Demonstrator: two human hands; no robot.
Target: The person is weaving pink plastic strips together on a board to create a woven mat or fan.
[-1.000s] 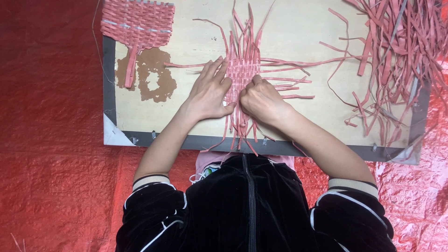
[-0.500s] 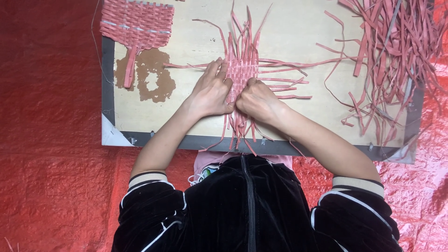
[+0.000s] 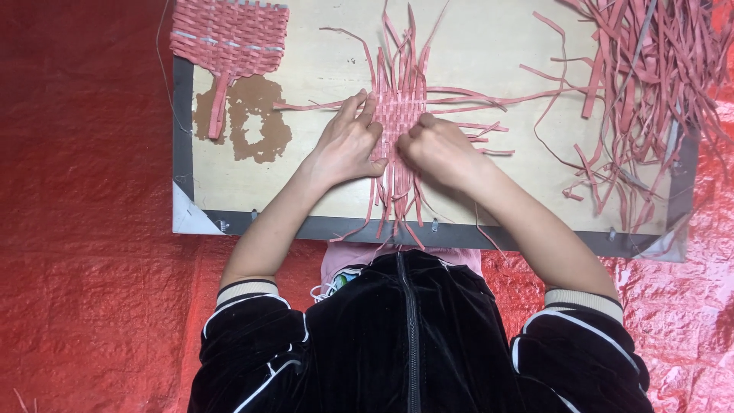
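The pink woven piece (image 3: pixel 403 115) is pinned between the flat left hand (image 3: pixel 348 145) and pinched by the closed right hand (image 3: pixel 440 149); both hands are shifted slightly from before.

Ahead of the left fingers (image 3: pixel 359 107) the surface (image 3: pixel 321 46) lay bare up to its far edge. Loose strips (image 3: pixel 306 105) ran out just beside those fingers, crossing any sideways path. Farther out that way sat a brown patch (image 3: pixel 248 118) and a finished mat (image 3: pixel 229 34), well apart. The weave (image 3: pixel 401 115) filled the gap between both hands. Beyond the right fingers (image 3: pixel 417 126), strip ends (image 3: pixel 474 130) fanned out, then bare wood, then a tangled pile (image 3: pixel 650 84) blocked that side.
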